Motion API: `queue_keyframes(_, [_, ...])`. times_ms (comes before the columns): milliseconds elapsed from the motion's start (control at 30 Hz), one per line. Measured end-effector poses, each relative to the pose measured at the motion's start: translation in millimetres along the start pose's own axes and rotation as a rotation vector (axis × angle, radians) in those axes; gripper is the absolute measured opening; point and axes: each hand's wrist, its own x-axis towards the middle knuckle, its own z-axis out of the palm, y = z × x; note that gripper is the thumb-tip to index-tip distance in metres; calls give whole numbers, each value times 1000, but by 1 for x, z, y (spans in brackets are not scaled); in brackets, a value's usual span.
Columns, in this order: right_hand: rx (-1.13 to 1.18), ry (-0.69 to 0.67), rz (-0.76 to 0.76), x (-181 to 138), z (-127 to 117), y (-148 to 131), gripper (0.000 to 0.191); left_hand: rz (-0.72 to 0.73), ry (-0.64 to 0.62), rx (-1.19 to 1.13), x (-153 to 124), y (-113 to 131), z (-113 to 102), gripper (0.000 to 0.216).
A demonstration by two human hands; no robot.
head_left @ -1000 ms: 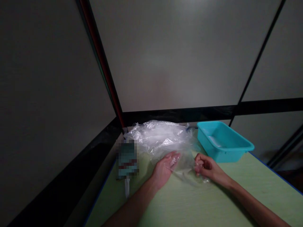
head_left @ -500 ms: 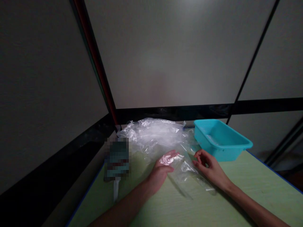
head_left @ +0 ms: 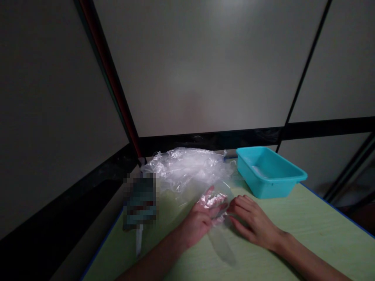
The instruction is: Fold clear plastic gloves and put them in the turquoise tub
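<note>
Low centre of the frame: both hands meet over a small clear plastic bag [head_left: 218, 218] lying on the green tabletop [head_left: 307, 230]. The left hand [head_left: 202, 218] lies palm up with fingers partly curled; the crumpled upper end of the bag drapes across its fingers [head_left: 212, 201], so the grip is loosely closed on that end. The right hand [head_left: 252, 222] lies palm down just right of the left, fingers spread and extended, tips touching the bag's edge near the left fingertips; its grip is released, pressing rather than grasping. The remainder of the bag trails flat on the tabletop toward the lower edge of the frame, between the two forearms.

Above the hands, at frame centre, a heap of clear plastic sheeting [head_left: 190, 168] rests against the back of the tabletop, close to the left fingertips. Right of centre stands a turquoise tray [head_left: 269, 173], well apart from the right hand. Left of centre sits a blurred, pixelated object [head_left: 140, 201], contents not discernible.
</note>
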Motion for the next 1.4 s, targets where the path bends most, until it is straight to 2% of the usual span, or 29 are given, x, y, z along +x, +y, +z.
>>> queue_keyframes(167, [211, 216, 302, 3, -7, 14, 15, -216, -24, -10, -7, 4, 4, 90])
queue_keyframes(300, [358, 123, 515, 5, -16, 21, 29, -333, -148, 12, -12, 12, 8, 88])
queue_keyframes(433, [621, 47, 603, 4, -18, 26, 36, -383, -240, 45, -21, 17, 22, 85])
queue_keyframes(533, [876, 7, 681, 2, -20, 27, 37, -384, -263, 56, -29, 20, 38, 86])
queue_keyframes(667, [1254, 14, 622, 3, -26, 23, 54, -382, -272, 30, -38, 24, 54, 88])
queue_keyframes(767, [1318, 59, 614, 4, -30, 20, 66, -383, -298, 32, -37, 24, 53, 89])
queue_keyframes(900, [1324, 16, 713, 4, -26, 25, 66, -357, -293, 78, -28, 23, 33, 90])
queue_keyframes(1033, [1086, -20, 832, 0, -13, 37, 59, -383, -188, 103, -18, 31, 10, 86])
queue_keyframes(1167, [743, 12, 765, -5, 0, 45, 52, -369, 22, 200, -10, 42, 3, 78])
queue_keyframes(1300, [578, 78, 715, -7, 6, 45, 55, -51, 414, 431, -2, 41, 1, 50])
queue_keyframes(1367, [491, 107, 668, -6, 7, 42, 56, 125, 539, 500, -1, 36, 1, 45])
queue_keyframes(1400, [484, 125, 651, -5, 8, 41, 55, 205, 564, 532, -1, 33, 2, 46])
